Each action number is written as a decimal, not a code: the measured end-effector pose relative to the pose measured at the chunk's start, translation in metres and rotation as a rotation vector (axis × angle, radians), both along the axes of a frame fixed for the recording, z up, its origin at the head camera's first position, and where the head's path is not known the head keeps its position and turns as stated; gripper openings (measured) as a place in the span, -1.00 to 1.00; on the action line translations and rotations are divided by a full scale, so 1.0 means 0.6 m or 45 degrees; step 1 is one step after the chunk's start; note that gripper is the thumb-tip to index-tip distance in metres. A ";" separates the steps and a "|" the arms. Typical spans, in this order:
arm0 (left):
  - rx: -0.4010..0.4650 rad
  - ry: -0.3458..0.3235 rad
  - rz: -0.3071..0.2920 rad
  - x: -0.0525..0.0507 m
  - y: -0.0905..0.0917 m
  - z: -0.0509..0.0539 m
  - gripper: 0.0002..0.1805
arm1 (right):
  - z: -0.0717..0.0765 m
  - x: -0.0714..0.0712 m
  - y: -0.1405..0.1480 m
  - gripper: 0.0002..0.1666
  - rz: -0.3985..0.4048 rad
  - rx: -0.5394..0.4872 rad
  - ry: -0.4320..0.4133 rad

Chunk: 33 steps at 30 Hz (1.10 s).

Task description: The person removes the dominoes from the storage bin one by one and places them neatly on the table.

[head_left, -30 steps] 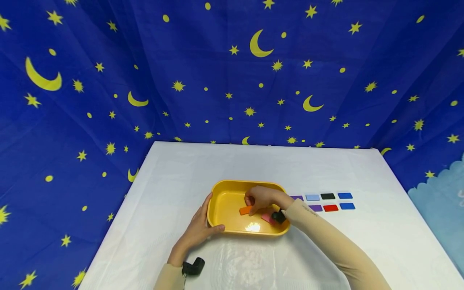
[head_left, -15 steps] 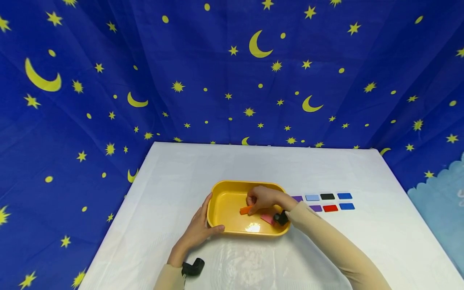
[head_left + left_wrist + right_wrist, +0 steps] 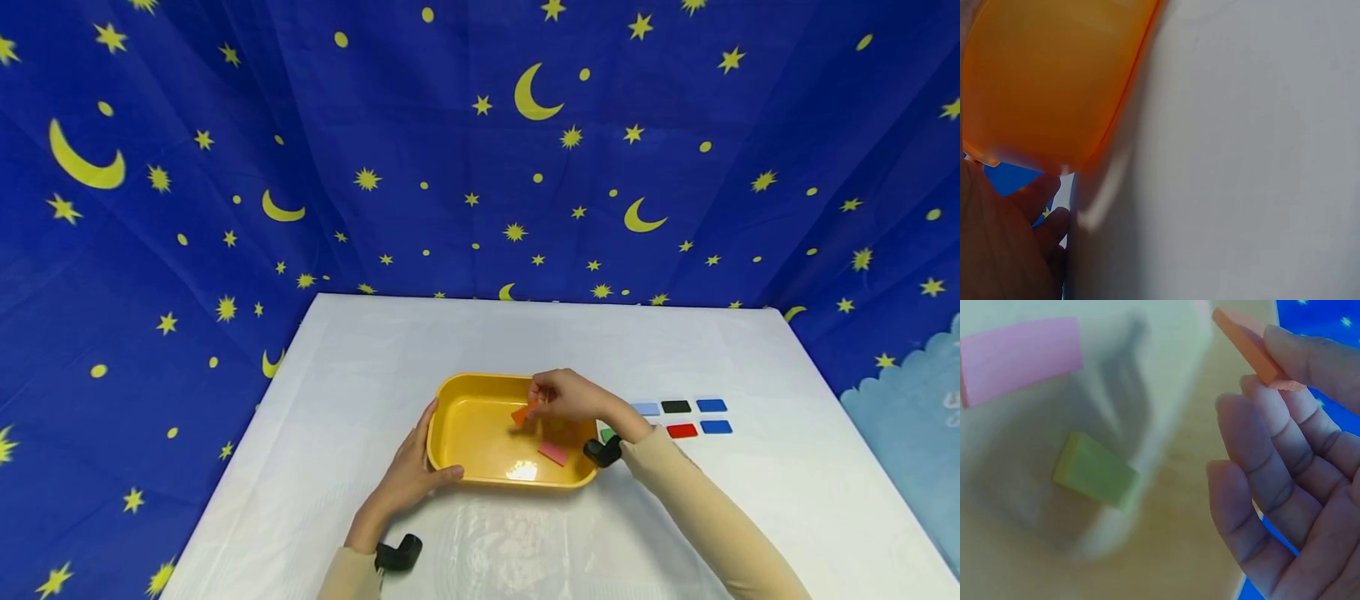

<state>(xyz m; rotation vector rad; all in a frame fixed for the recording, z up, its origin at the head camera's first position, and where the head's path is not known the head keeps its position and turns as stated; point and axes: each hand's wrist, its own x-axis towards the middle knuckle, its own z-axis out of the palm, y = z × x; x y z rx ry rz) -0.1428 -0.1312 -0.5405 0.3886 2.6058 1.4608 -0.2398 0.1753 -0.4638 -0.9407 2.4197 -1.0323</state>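
Note:
A yellow plastic tub (image 3: 480,479) stands on the white table. My left hand (image 3: 408,477) holds its left end, thumb at the front rim and fingers along the outer wall; the left wrist view shows the tub's outside (image 3: 1054,81) close up. Over the tub's right half, my right hand (image 3: 567,395) pinches a flat orange block (image 3: 525,414) between thumb and fingers. In the right wrist view the orange block (image 3: 1250,353) is tilted, raised above the tub floor. A pink block (image 3: 553,453) lies in the tub, and the right wrist view also shows a yellow-green block (image 3: 1096,472) there.
Right of the tub, flat blocks lie in two rows on the table: light blue (image 3: 646,409), black (image 3: 677,407), red (image 3: 682,431), two dark blue (image 3: 712,406) and a green one (image 3: 607,434). My right forearm (image 3: 697,492) partly covers these rows. A starry blue cloth (image 3: 450,150) hangs behind.
My right hand has lifted the orange block and moved right and away from me, toward the tub's far right. More of the pink block shows. My left hand stays in place.

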 end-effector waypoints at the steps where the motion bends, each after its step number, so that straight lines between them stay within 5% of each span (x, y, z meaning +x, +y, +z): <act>1: 0.001 -0.001 0.001 0.000 0.000 0.000 0.20 | 0.002 0.002 0.006 -0.79 -0.013 -0.015 0.014; 8: -0.009 -0.003 -0.001 0.000 0.000 -0.001 0.20 | 0.010 0.025 0.050 -0.82 -0.236 -0.100 0.022; 20: 0.005 -0.004 -0.007 0.000 -0.002 0.002 0.19 | 0.004 0.076 0.149 -0.64 -0.598 -0.348 -0.348; 28: -0.002 -0.019 -0.010 -0.001 -0.003 0.003 0.18 | -0.028 0.101 0.204 -0.54 -0.772 -0.309 -0.403; 33: 0.004 -0.025 -0.014 0.000 -0.003 0.002 0.19 | -0.050 0.117 0.218 -0.58 -0.770 -0.266 -0.451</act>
